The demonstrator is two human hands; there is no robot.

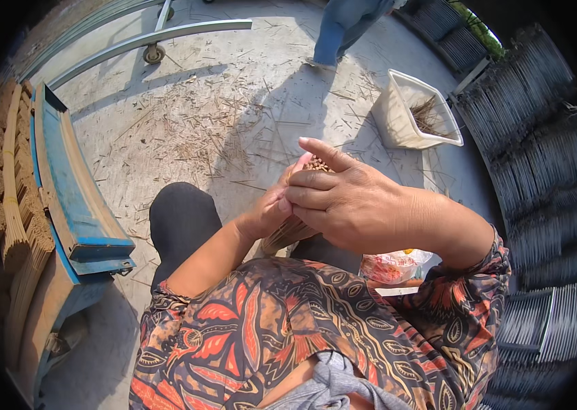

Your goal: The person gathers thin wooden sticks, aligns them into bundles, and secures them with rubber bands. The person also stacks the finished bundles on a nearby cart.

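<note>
In front of my lap I hold a bundle of thin brown sticks (280, 236), tilted, its cut ends showing between my hands. My left hand (269, 208) is closed round the bundle from the left side. Over it from the right lies my right hand (346, 201), its lower fingers curled against the sticks and the index finger stretched over the top ends. The middle of the bundle is hidden by my hands.
At the left, several stick bundles (3, 225) lie beside a blue-edged trough (73, 178). A white bin (398, 113) holds loose sticks. Dark racks (527, 102) line the right. A plastic bag (394, 266) is near my right arm. A person's leg (333, 37) stands ahead.
</note>
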